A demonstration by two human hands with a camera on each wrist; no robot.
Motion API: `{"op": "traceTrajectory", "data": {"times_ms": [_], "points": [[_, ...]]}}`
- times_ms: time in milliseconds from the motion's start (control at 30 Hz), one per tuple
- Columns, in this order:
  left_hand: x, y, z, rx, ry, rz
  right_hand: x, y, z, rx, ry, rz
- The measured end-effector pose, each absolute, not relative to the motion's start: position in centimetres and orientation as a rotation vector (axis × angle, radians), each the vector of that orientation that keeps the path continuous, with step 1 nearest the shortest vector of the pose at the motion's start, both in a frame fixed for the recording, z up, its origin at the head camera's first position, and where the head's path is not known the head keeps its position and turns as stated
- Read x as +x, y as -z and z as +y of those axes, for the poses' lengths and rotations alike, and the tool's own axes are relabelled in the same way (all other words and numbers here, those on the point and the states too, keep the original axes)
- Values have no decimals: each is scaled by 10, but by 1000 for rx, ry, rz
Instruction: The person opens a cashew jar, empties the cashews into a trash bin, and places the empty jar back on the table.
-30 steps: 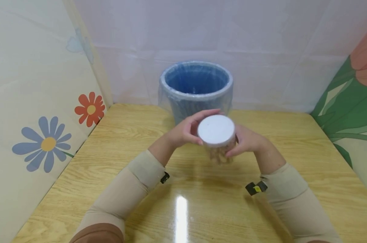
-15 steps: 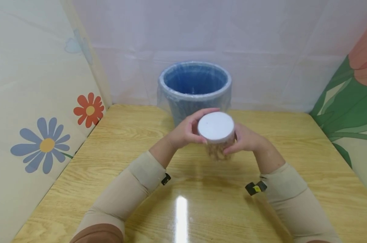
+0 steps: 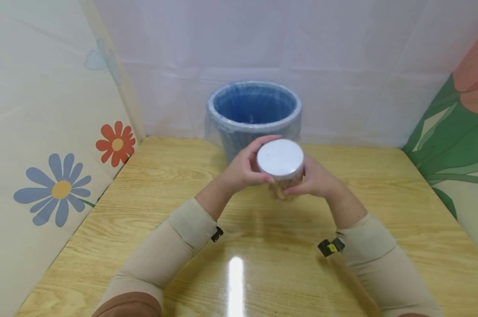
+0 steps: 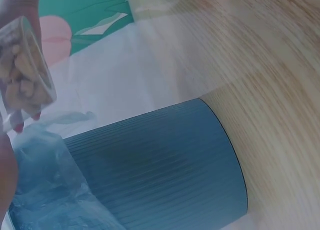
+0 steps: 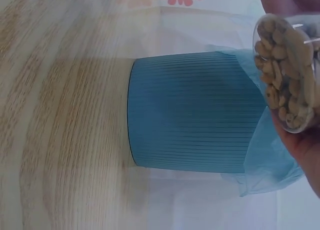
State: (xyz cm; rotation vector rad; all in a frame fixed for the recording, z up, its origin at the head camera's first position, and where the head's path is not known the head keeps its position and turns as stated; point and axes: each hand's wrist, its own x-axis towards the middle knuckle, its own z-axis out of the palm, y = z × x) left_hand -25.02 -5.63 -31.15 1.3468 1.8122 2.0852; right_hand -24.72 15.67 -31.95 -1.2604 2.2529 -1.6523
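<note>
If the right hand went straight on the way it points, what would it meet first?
The jar, in its grip, with the left hand on the other side. Beyond them the bin looks next, though depth is hard to judge.

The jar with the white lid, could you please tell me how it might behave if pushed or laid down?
The jar looks hard and smooth-walled, so it might slip in a loose grip. Laid sideways, it could roll, since its lid is round. The small tan pieces inside would probably shift when tilted.
</note>
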Motion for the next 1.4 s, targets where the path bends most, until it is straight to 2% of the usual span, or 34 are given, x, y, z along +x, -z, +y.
{"op": "traceTrajectory", "data": {"times_ms": [400,633,1400], "points": [[-244,309,-53,1262,-2164,1967,-246,321,151,-1152,1704,2402],[-249,311,-56,1343,-2146,1847,-245,318,154,-1155,1689,2372],[-255,309,-69,1387,-1917,1522,-246,316,160,-1459,1566,2092]]}}
